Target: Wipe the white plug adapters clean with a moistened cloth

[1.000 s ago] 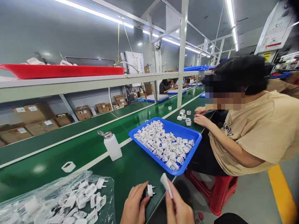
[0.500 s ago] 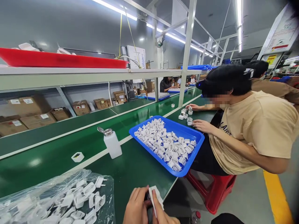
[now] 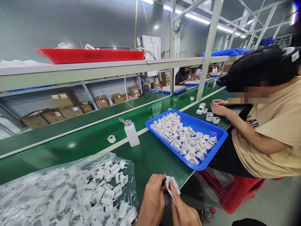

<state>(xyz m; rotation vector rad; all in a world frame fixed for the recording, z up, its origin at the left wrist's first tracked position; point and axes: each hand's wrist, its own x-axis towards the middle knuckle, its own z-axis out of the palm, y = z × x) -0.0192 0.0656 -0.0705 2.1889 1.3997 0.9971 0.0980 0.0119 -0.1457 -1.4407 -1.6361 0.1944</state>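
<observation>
My left hand [image 3: 153,197] is closed, its fingertips pinching a small piece that is mostly hidden; only a dark edge shows. Pressed against that piece is a folded white cloth [image 3: 173,185], held in the fingers of my right hand [image 3: 184,212]. Both hands meet above the front edge of the green bench. To their left lies a clear plastic bag [image 3: 77,175] with many white plastic housings [image 3: 108,196]. Beyond my hands stands a blue tray [image 3: 222,135] heaped with similar white parts [image 3: 180,135].
A white pump bottle [image 3: 132,134] stands behind the bag, beside a lone white housing [image 3: 111,139] on the green belt [image 3: 77,141]. At right, a co-worker [image 3: 265,119] handles white housings. A red tray [image 3: 98,56] sits on the shelf above. A red-capped bottle [image 3: 208,214] is below the bench edge.
The view has swung left, so bench items appear farther right. My hands stay together with the cloth between them. The co-worker's hands have drawn closer together.
</observation>
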